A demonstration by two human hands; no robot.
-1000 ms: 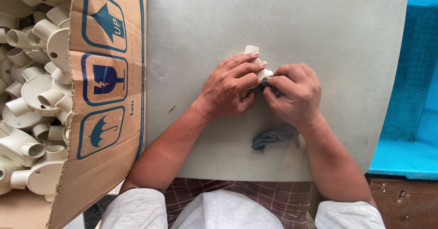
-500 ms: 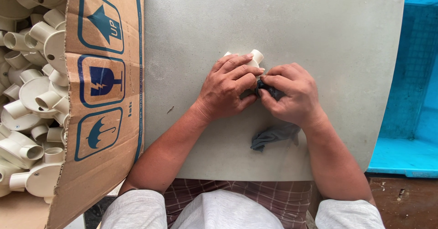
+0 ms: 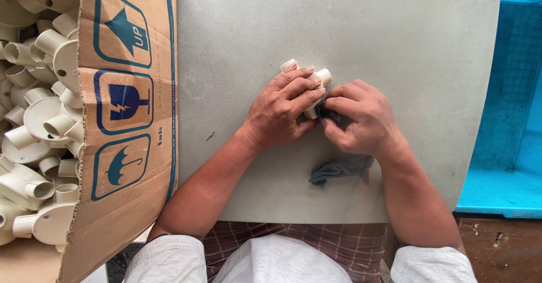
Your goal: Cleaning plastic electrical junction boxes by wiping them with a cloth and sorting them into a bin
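My left hand (image 3: 282, 111) grips a cream plastic pipe fitting (image 3: 319, 80) whose round sockets stick out above my fingers. My right hand (image 3: 361, 119) presses a dark grey cloth (image 3: 339, 169) against the fitting's near side; the loose end of the cloth hangs down below that hand onto the grey table (image 3: 395, 34). Both hands meet at the middle of the table. Most of the fitting's body is hidden under my fingers.
An open cardboard box (image 3: 127, 119) with printed blue handling symbols on its flap stands at the left, filled with several cream pipe fittings (image 3: 39, 119). A blue mesh crate (image 3: 511, 108) stands at the right of the table.
The fitting has turned in my left hand, with two sockets now showing above my fingers. Both hands have stayed at the same spot, the right one rubbing with the cloth.
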